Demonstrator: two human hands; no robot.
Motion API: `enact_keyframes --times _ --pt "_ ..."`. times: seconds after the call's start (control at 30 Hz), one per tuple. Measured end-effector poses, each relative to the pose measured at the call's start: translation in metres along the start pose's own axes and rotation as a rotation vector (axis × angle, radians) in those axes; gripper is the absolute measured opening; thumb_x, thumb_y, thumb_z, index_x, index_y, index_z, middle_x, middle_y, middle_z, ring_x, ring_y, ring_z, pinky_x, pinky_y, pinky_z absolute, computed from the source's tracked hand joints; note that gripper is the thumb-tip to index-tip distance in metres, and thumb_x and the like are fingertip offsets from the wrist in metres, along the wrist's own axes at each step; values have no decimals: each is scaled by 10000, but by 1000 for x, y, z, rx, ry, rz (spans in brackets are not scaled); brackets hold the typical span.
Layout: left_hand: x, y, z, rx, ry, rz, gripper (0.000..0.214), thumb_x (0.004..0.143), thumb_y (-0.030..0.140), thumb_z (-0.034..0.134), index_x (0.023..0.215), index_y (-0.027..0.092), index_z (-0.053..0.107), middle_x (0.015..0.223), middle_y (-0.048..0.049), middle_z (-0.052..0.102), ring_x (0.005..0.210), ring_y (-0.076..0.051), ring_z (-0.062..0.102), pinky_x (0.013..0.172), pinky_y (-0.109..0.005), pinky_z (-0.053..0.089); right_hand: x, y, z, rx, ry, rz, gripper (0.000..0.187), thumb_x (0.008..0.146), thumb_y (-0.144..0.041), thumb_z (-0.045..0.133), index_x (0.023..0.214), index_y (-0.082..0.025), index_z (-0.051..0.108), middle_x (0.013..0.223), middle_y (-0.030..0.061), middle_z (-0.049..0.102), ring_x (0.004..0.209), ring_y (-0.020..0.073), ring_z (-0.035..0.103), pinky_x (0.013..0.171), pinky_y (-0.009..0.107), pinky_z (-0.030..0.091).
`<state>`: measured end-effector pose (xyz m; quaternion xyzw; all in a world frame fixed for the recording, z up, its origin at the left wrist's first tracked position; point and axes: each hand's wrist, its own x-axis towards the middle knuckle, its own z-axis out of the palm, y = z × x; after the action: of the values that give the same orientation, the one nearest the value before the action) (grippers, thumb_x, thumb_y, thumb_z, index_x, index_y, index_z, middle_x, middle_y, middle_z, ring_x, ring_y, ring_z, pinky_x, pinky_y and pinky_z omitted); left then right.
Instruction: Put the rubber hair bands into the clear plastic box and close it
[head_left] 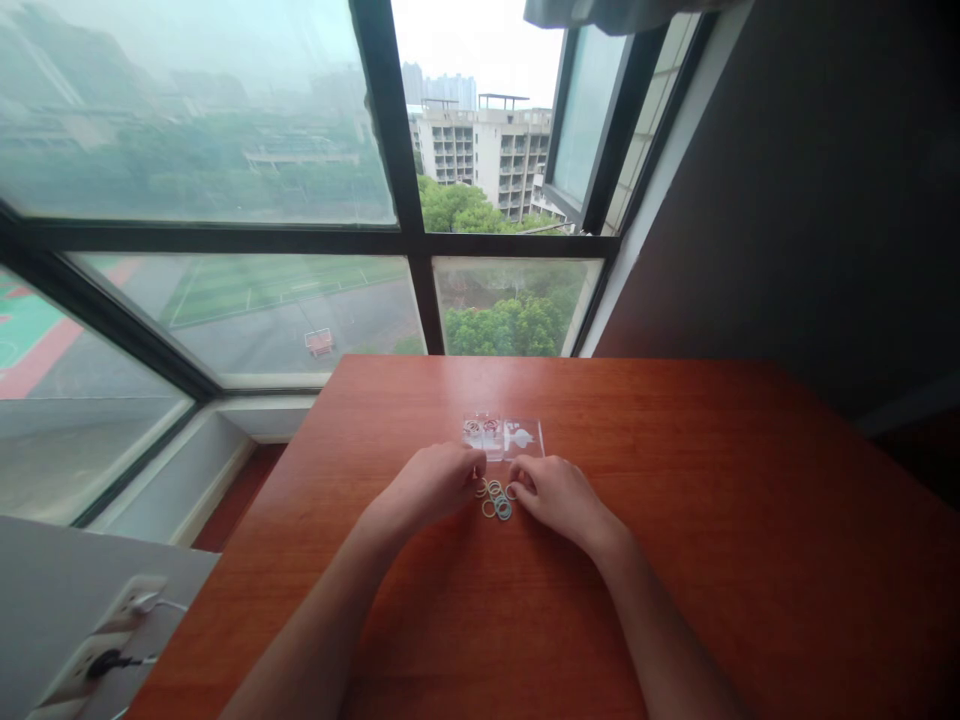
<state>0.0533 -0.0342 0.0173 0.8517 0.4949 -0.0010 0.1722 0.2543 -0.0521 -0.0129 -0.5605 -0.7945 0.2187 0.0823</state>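
Small yellow and teal rings (pixel 496 498) lay clustered on the reddish counter (pixel 675 500), between your left hand (pixel 448 474) and your right hand (pixel 556 490). Both hands curled down beside the outermost rings, though whether either grip held one could not be told. Just beyond lay a clear box (pixel 493 446) containing more rings (pixel 490 425).

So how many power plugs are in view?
2, both at the picture's lower left, beside the table: a white plug and, below it, a black plug. More may be hidden past the picture's bottom edge.
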Motion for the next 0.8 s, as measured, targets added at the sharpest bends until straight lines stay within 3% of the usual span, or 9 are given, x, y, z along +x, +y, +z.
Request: enact_keyframes --times 0.27,0.5,0.8 --pt "0 1 2 -54 37 27 130 820 229 525 772 200 642 768 -30 679 659 -149 572 578 -222 337 0 -2 2 -31 10 4 90 843 -251 574 842 -239 663 803 0 702 727 146 613 582 237 284" --pt "5 5 6 -304 204 55 179 863 314 521 845 195 652 815 -14 676 672 -123 545 586 -203 358 2 -3 0 86 177 -15 123 869 -308 556 898 -246 658 756 -14 692 693 137 609 606 226 314" --pt "9 7 6 -447 221 86 137 825 224 545 791 159 661 734 -12 655 636 -104 525 575 -194 361 3 -2 4 138 312 -70 110 852 -288 563 879 -241 658 711 -18 673 661 131 603 636 215 356"
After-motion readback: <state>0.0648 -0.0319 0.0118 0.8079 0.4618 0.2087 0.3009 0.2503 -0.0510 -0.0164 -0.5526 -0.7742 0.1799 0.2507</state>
